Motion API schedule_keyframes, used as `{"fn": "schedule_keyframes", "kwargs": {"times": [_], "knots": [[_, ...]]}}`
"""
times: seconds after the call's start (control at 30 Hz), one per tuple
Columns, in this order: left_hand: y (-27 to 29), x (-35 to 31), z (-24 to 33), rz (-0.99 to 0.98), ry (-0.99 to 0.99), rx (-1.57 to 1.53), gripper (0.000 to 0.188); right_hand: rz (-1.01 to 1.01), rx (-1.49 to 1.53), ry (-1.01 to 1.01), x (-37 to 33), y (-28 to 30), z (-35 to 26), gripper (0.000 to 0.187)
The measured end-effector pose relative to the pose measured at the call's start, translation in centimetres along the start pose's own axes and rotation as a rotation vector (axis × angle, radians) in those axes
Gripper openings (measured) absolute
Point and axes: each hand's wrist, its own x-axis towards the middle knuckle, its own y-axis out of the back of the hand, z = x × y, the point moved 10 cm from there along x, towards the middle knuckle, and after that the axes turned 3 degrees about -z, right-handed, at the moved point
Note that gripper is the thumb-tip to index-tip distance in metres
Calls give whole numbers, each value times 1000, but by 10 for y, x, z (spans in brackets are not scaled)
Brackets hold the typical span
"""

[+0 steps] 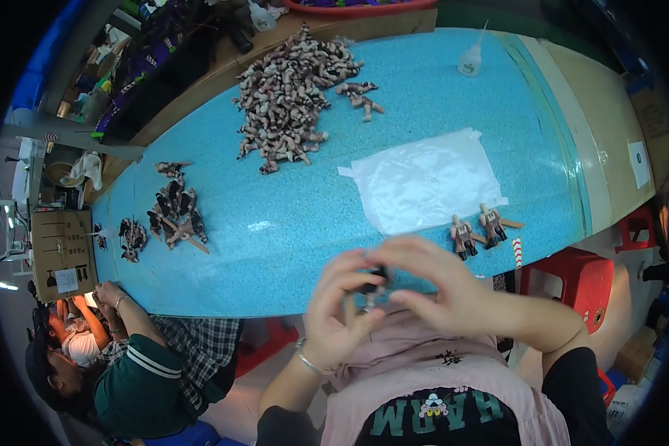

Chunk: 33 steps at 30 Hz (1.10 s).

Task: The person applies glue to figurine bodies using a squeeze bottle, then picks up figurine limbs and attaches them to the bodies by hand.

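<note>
A small toy figurine (pixel 375 279) with a dark top and a paler lower part is held up in front of my chest, over the table's near edge. My left hand (pixel 336 301) grips it from the left with curled fingers and thumb. From the other side, my right hand (pixel 442 286) bends its fingers over the top of it, thumb close to its side. The fingers cover much of the figurine, and motion blurs it. Two figurines (pixel 476 233) with brown paddle-like pieces lie on the blue table just beyond my right hand.
A big heap of figurines (pixel 286 97) covers the far middle of the blue table (pixel 275 245). Smaller piles (pixel 177 212) lie at left. A white sheet (pixel 427 178) is taped down, with a dropper bottle (pixel 470 61) beyond. A co-worker (pixel 137 372) sits at left; a red stool (pixel 572 286) stands right.
</note>
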Motion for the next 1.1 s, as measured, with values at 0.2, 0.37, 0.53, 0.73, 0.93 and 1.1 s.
{"fn": "schedule_keyframes", "kwargs": {"times": [0.2,0.37,0.53,0.73,0.93,1.1], "knots": [[135,29,52,507,-272,765,28,137,-472,30,101,79,47,19],[262,48,46,727,-292,1436,36,7,-504,188,181,86,99,40],[319,30,15,661,1,1558,71,-122,-891,620,176,45,92,18],[281,67,-1,452,281,1436,88,-120,-880,491,176,58,93,11],[272,47,7,528,255,1490,101,67,-148,-8,179,83,116,16],[149,35,23,364,-248,1186,51,-9,-83,-5,146,74,86,34]]}}
